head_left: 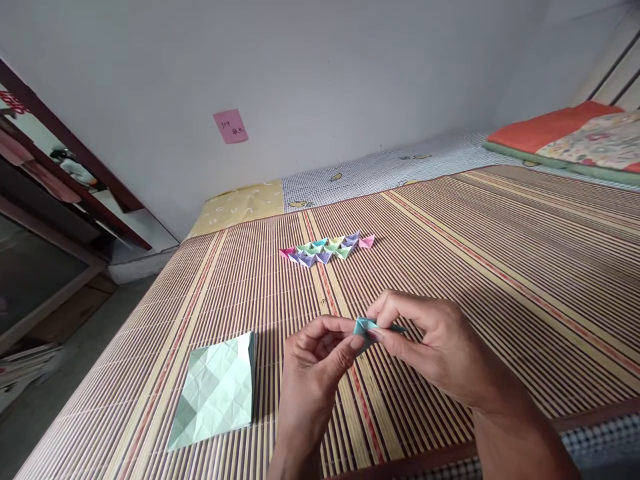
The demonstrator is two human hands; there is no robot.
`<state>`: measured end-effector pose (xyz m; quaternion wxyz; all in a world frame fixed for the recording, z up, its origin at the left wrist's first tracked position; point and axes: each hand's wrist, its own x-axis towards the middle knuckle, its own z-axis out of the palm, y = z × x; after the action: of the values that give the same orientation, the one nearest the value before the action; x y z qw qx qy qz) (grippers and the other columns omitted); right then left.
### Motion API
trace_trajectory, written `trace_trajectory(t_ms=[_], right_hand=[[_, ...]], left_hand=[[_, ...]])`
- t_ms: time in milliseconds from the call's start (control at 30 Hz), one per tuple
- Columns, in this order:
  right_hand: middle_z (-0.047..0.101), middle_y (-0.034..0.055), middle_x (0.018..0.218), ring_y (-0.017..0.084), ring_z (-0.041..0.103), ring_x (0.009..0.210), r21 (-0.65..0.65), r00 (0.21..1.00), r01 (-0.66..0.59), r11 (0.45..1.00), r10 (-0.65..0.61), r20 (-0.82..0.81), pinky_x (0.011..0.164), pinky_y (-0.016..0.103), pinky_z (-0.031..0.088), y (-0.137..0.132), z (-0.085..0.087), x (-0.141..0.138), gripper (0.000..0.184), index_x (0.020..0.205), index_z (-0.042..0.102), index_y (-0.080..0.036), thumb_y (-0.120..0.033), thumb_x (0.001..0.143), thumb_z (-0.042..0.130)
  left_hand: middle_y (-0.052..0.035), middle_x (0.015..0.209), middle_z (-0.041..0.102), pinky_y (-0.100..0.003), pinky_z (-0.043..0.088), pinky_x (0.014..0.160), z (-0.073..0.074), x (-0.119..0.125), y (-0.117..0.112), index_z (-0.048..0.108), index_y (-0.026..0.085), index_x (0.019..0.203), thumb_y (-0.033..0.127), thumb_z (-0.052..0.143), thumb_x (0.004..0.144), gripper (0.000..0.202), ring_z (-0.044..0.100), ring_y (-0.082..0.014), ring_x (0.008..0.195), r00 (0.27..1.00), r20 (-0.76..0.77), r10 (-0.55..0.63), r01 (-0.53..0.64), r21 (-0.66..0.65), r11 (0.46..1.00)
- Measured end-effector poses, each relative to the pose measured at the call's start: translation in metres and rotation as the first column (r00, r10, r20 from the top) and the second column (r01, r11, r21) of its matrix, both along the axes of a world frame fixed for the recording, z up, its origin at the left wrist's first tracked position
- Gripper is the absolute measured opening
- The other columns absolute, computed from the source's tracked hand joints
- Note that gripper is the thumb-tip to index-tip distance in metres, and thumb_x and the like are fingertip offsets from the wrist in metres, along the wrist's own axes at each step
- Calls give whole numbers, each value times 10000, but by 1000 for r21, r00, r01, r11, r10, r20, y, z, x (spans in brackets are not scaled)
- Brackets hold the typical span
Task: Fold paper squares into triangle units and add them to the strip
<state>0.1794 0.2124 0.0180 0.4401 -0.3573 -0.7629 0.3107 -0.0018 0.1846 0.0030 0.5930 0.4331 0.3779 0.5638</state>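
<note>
A small teal folded paper piece [366, 325] is held up between both hands over the striped mat. My left hand [320, 360] pinches its left edge between thumb and forefinger. My right hand [425, 333] grips the other side, and a thin pointed end sticks out past its fingers. Part of the paper is hidden by the fingertips. Beyond the hands, several small folded paper pieces [315, 250] in purple, green, pink, yellow and blue stand grouped on the mat. To the left of my left hand lies a pale green creased paper sheet [217, 383], its right edge raised.
The bamboo mat [450, 267] covers the bed. Patterned cloth [360, 177] runs along the wall, with a folded orange and floral quilt [560, 137] at the far right. A pink note [231, 126] sticks to the wall. The bed's left side drops to the floor.
</note>
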Motion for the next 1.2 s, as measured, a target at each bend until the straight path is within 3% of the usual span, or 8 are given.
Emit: trace_trajectory(t_ms=[233, 567, 733, 933, 1200], right_hand=[[724, 3, 870, 162, 683, 776, -28, 1000, -3, 1000, 3, -22, 641, 266, 505, -2, 2, -1, 175, 772, 607, -225, -192, 942, 636], [724, -3, 872, 155, 682, 790, -51, 999, -28, 998, 26, -30, 681, 262, 513, -3, 2, -2, 179, 767, 599, -224, -150, 926, 635], [715, -1, 858, 150, 665, 749, -42, 1000, -24, 999, 24, -4, 646, 265, 494, -1, -1, 0, 174, 775, 603, -222, -160, 934, 638], [692, -17, 837, 127, 652, 735, -37, 998, -62, 997, 62, -5, 651, 243, 482, -1, -2, 1, 173, 778, 592, -214, -152, 937, 628], [683, -31, 820, 120, 653, 735, -78, 995, -92, 993, 94, 31, 663, 236, 484, 0, -5, 3, 182, 777, 586, -216, -159, 941, 640]], left_hand=[[-44, 817, 791, -244, 582, 747, -1, 1, -1, 809, 195, 821, 245, 823, 829, 53, 712, -150, 771, 998, 25, 56, -55, -11, 998], [-23, 776, 745, -234, 548, 713, -2, 8, -2, 840, 227, 831, 269, 820, 834, 47, 670, -151, 763, 990, -15, 141, -141, 29, 990], [-43, 775, 744, -218, 502, 673, -5, 1, 0, 845, 205, 908, 336, 766, 892, 153, 624, -133, 722, 997, -30, 76, -76, 11, 997], [-13, 682, 663, -185, 466, 622, -3, -4, 1, 835, 172, 847, 320, 806, 859, 151, 550, -88, 648, 999, 24, 21, -20, -37, 999], [-18, 669, 648, -191, 477, 607, -5, -5, 2, 787, 136, 753, 345, 836, 817, 224, 554, -85, 617, 997, 74, -12, 19, -98, 995]])
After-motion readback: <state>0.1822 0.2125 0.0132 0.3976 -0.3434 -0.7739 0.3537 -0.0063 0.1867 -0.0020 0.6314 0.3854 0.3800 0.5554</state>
